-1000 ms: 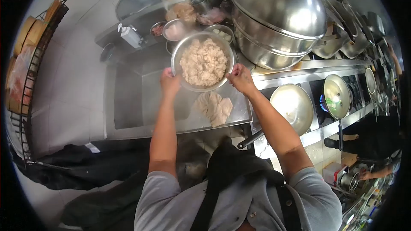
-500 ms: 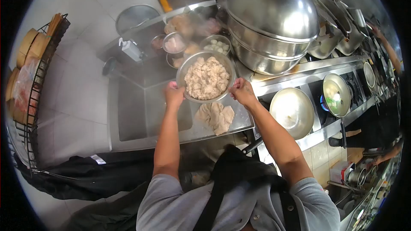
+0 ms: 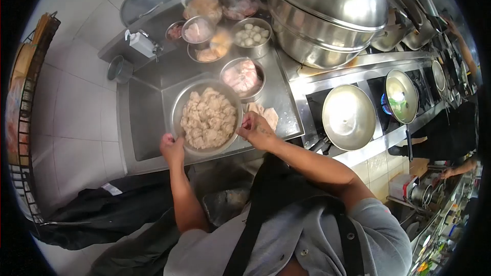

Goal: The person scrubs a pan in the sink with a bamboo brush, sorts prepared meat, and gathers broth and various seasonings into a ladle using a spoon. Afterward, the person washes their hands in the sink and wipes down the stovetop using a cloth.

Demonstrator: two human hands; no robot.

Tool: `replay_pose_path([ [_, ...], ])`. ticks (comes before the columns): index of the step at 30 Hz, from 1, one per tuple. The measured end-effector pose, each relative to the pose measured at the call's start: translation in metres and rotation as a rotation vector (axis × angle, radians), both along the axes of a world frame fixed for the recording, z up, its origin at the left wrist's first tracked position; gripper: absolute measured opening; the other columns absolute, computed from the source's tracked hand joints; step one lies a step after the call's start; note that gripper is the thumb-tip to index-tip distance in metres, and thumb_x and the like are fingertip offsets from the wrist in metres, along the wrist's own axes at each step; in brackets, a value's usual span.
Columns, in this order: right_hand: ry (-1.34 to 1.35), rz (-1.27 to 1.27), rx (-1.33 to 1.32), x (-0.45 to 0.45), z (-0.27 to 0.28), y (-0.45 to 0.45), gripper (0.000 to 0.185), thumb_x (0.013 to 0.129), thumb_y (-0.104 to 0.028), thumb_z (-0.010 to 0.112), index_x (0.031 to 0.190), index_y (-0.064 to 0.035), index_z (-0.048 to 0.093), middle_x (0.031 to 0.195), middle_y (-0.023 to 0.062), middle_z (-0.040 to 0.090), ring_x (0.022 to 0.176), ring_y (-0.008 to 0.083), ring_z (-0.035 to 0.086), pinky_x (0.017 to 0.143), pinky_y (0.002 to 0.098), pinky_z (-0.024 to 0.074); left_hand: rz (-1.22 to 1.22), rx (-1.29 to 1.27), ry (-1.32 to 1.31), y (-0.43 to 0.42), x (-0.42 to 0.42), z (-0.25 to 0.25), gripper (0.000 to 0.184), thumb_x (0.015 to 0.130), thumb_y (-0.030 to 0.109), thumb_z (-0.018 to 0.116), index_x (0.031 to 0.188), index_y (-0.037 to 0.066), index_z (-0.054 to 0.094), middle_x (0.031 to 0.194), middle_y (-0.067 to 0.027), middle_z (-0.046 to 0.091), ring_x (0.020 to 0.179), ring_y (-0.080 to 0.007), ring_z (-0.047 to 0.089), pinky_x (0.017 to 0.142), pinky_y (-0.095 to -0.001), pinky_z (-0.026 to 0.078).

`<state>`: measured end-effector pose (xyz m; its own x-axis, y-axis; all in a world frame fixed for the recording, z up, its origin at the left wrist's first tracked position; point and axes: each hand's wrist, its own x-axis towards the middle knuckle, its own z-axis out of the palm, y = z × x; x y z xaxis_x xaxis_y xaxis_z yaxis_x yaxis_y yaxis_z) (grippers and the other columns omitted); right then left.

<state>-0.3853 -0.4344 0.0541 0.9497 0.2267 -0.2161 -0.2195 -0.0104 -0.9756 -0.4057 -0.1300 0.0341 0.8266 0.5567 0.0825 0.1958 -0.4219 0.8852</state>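
A wide metal bowl (image 3: 176,110) filled with pale raw meat pieces (image 3: 208,117) is held over the sink's front edge. My left hand (image 3: 172,149) grips its lower left rim, fingers closed. On the right rim, my right hand (image 3: 255,130) pinches the metal. Just behind the bowl, a steel pot (image 3: 262,86) holds a pale pink piece of meat (image 3: 242,77). A beige cloth (image 3: 268,115) lies on the counter, partly hidden by my right hand.
Behind stand a container of white balls (image 3: 251,35), smaller meat bowls (image 3: 198,30) and a soap bottle (image 3: 140,43). A large lidded steamer (image 3: 322,30) and pans (image 3: 349,117) are at right. Another person's arm (image 3: 460,168) shows far right.
The bowl has moved left and toward me with both hands on it. The pot with pink meat, formerly hidden behind it, now shows. The view has shifted slightly.
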Motion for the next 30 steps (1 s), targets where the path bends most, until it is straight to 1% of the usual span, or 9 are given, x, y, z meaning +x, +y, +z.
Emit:
replay_pose_path([
  [4, 0.152, 0.209, -0.026, 0.006, 0.005, 0.001, 0.025, 0.080, -0.013, 0.068, 0.089, 0.0022, 0.051, 0.071, 0.0083, 0.058, 0.070, 0.0165, 0.061, 0.059, 0.0310, 0.0478, 0.125, -0.083, 0.090, 0.006, -0.022, -0.019, 0.012, 0.065, 0.005, 0.064, 0.071, 0.001, 0.054, 0.066, -0.0018, 0.051, 0.059, -0.0121, 0.045, 0.054, -0.0296, 0.038],
  [6, -0.016, 0.135, -0.291, 0.034, -0.059, -0.006, 0.031, 0.084, -0.024, 0.062, 0.090, 0.0051, 0.054, 0.072, 0.0132, 0.060, 0.063, 0.0222, 0.062, 0.058, 0.0359, 0.0497, 0.097, 0.037, 0.174, 0.000, -0.023, -0.027, 0.013, 0.065, 0.006, 0.064, 0.071, 0.000, 0.055, 0.065, -0.0033, 0.051, 0.059, -0.0129, 0.046, 0.054, -0.0304, 0.039],
  [9, -0.017, -0.140, -0.508, 0.091, -0.059, -0.040, 0.038, 0.087, -0.033, 0.058, 0.076, 0.0024, 0.063, 0.059, 0.0121, 0.061, 0.045, 0.0177, 0.060, 0.041, 0.0301, 0.0484, 0.048, 0.099, 0.260, -0.009, -0.024, -0.037, 0.016, 0.064, 0.007, 0.066, 0.072, -0.002, 0.056, 0.064, -0.0060, 0.052, 0.060, -0.0146, 0.049, 0.055, -0.0317, 0.040],
  [16, 0.104, -0.324, -0.346, 0.126, -0.039, -0.068, 0.033, 0.081, -0.028, 0.064, 0.073, 0.0038, 0.061, 0.060, 0.0141, 0.062, 0.048, 0.0197, 0.063, 0.040, 0.0288, 0.0494, 0.037, -0.102, 0.278, -0.007, -0.011, -0.046, 0.020, 0.067, 0.007, 0.065, 0.081, -0.004, 0.057, 0.066, -0.0049, 0.055, 0.058, -0.0166, 0.052, 0.056, -0.0325, 0.043],
  [18, 0.106, -0.303, -0.513, 0.120, -0.032, -0.087, 0.034, 0.081, -0.029, 0.064, 0.071, 0.0034, 0.060, 0.062, 0.0133, 0.063, 0.048, 0.0189, 0.063, 0.042, 0.0299, 0.0504, 0.049, -0.200, 0.255, -0.010, -0.004, -0.043, 0.020, 0.067, 0.007, 0.064, 0.083, -0.004, 0.057, 0.067, -0.0054, 0.056, 0.060, -0.0171, 0.053, 0.057, -0.0327, 0.043],
  [20, 0.052, -0.306, -0.722, 0.110, -0.034, -0.106, 0.033, 0.076, -0.029, 0.060, 0.076, 0.0033, 0.064, 0.062, 0.0192, 0.063, 0.063, 0.0302, 0.067, 0.066, 0.0388, 0.0518, 0.040, -0.136, 0.254, -0.020, 0.003, -0.023, 0.020, 0.069, 0.008, 0.064, 0.083, -0.004, 0.057, 0.070, -0.0076, 0.058, 0.060, -0.0170, 0.055, 0.055, -0.0319, 0.044],
  [23, 0.024, -0.217, -0.777, 0.097, -0.030, -0.131, 0.036, 0.076, -0.032, 0.060, 0.071, 0.0031, 0.063, 0.062, 0.0195, 0.063, 0.066, 0.0319, 0.066, 0.068, 0.0394, 0.0508, 0.048, -0.079, 0.207, -0.006, 0.028, -0.049, 0.020, 0.070, 0.010, 0.064, 0.083, -0.004, 0.057, 0.072, -0.0097, 0.059, 0.055, -0.0164, 0.054, 0.050, -0.0303, 0.042],
  [27, 0.002, -0.240, -0.745, 0.075, -0.020, -0.135, 0.033, 0.077, -0.029, 0.061, 0.065, 0.0018, 0.061, 0.059, 0.0158, 0.063, 0.059, 0.0275, 0.065, 0.063, 0.0361, 0.0511, -0.022, 0.216, 0.331, -0.011, 0.064, -0.027, 0.024, 0.071, 0.011, 0.066, 0.086, -0.005, 0.056, 0.073, -0.0115, 0.059, 0.053, -0.0169, 0.056, 0.044, -0.0296, 0.043],
  [30, 0.076, -0.307, -0.580, 0.061, -0.016, -0.132, 0.032, 0.078, -0.026, 0.062, 0.063, 0.0014, 0.060, 0.056, 0.0141, 0.062, 0.051, 0.0219, 0.063, 0.056, 0.0337, 0.0510, -0.089, -0.164, 0.251, -0.023, 0.080, -0.016, 0.025, 0.072, 0.010, 0.066, 0.089, -0.006, 0.055, 0.074, -0.0132, 0.060, 0.056, -0.0199, 0.060, 0.042, -0.0302, 0.047],
])
